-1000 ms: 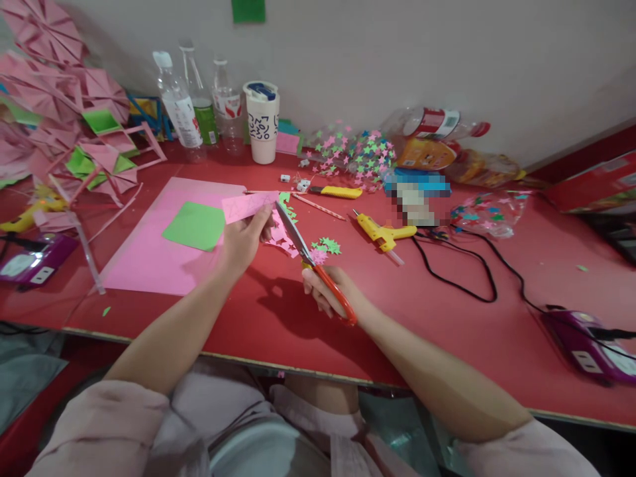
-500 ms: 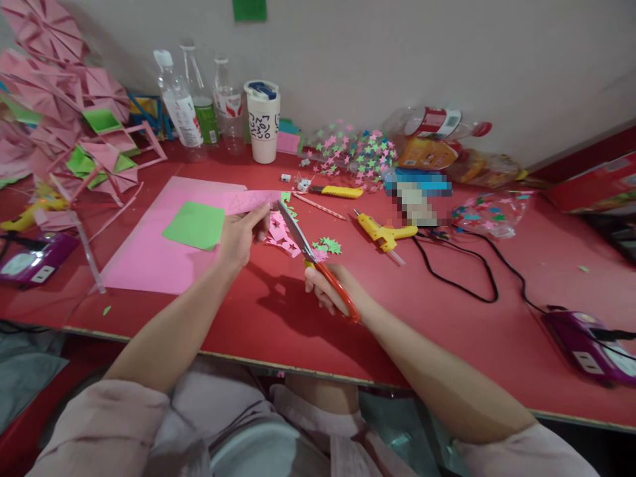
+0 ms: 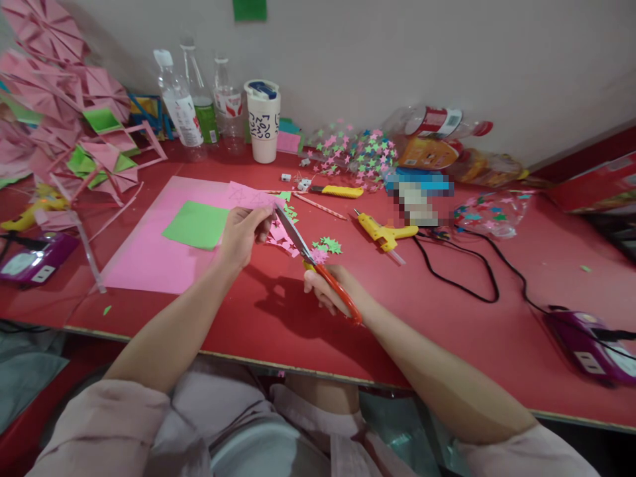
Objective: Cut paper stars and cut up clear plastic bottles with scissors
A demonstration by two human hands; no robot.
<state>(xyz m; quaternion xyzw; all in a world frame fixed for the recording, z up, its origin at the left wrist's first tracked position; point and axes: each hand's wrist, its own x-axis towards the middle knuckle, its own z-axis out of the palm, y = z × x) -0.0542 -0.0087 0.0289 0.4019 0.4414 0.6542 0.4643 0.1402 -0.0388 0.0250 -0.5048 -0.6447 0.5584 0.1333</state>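
Observation:
My left hand [image 3: 243, 235] pinches a narrow pink paper strip [image 3: 247, 194] with star outlines drawn on it. Closed around the handles of red-handled scissors [image 3: 338, 291] is my right hand [image 3: 330, 288]. The scissor blades [image 3: 293, 232] point up and left, with their tips at the strip beside my left fingertips. Below the blades lie pink paper scraps [image 3: 282, 237] and a small heap of green paper stars [image 3: 328, 245], with pink stars next to it. A green paper square [image 3: 195, 225] rests on a large pink sheet [image 3: 144, 265] left of my left hand.
A yellow glue gun [image 3: 382, 230] with a black cord lies to the right. Behind are a yellow box cutter [image 3: 338, 191], a white cup [image 3: 263, 122], several bottles [image 3: 181, 109] and star-filled clear bags [image 3: 370, 156]. Pink folded-paper work [image 3: 94, 99] stands left; a purple power strip [image 3: 589, 344] sits right.
The pink strip has tilted in my left hand, its left end now angled upward with the star outlines showing more. The scissors have shifted very slightly; both hands stay nearly in place.

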